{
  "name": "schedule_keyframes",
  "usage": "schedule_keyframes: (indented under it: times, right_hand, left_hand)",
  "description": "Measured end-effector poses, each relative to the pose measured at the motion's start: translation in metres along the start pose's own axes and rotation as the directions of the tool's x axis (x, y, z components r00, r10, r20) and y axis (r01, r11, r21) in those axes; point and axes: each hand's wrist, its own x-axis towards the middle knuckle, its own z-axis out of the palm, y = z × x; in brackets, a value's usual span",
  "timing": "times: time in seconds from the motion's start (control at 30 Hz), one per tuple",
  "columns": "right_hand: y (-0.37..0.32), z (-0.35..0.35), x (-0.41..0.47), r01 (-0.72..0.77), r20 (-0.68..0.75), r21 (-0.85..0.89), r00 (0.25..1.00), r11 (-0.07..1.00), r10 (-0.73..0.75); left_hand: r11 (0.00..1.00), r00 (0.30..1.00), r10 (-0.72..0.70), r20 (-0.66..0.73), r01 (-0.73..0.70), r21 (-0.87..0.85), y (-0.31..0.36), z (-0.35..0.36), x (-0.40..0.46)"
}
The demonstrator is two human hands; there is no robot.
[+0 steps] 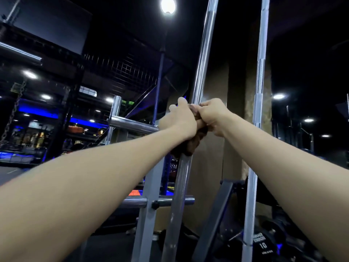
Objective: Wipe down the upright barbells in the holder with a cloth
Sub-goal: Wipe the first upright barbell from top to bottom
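At nine o'clock from the hands, a grey plate rack (149, 188) stood with its chrome pegs (132, 125) jutting sideways, one of them ending just beside the left wrist. That peg looked like the first hazard: a long downward stroke could have knocked the forearm against it.

At the centre, the left hand (179, 121) was curled round the near barbell (179, 186), gripping a dark brown cloth (190, 144) whose bunched tail showed at six o'clock beneath the palm. The cloth seemed loosely gathered, so it could have slipped out of the grip or ridden up over the knurling instead of wiping it.

At three o'clock and touching the left, the right hand (213, 116) was curled as well, its fingertips pinching at the cloth's upper edge against the bar. With both hands pulling on one bar, the leaning shaft might have rocked in its holder, whose base was out of sight.

Further towards three o'clock, the second barbell (258, 91) stood untouched, near enough that a swaying bar could have struck it.
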Motion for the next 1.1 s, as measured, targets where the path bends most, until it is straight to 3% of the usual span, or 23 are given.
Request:
schedule_keyframes:
  times: [0.2,0.47,0.6,0.73,0.9,1.1]
  right_hand:
    - [0.001,0.002,0.001,-0.015,0.008,0.073,1.0,0.997,0.015]
    - [-0.001,0.005,-0.007,-0.019,-0.017,0.031,1.0,0.999,0.019]
    - [0.002,0.004,-0.003,0.0,-0.022,0.03,1.0,1.0,0.001]
    - [0.009,0.007,0.003,0.023,-0.049,0.015,0.999,1.0,-0.022]
    - [0.01,0.008,0.002,0.03,-0.047,0.002,0.998,1.0,-0.029]
    - [0.011,0.009,0.003,0.042,-0.063,-0.028,0.997,0.999,-0.044]
  left_hand:
    - [0.997,0.981,-0.027,0.193,0.012,0.08,-0.037,0.015,-0.055]
    - [0.975,0.966,0.016,0.257,-0.072,0.211,-0.042,0.008,-0.052]
    - [0.986,0.981,0.054,0.189,-0.081,0.143,-0.049,0.012,-0.053]
    - [0.993,1.0,-0.006,-0.019,0.004,-0.117,-0.053,0.039,-0.084]
    - [0.995,0.998,0.047,-0.046,-0.043,0.091,-0.051,0.053,-0.113]
    - [0.993,0.983,-0.085,-0.16,0.072,-0.089,-0.039,0.055,-0.09]
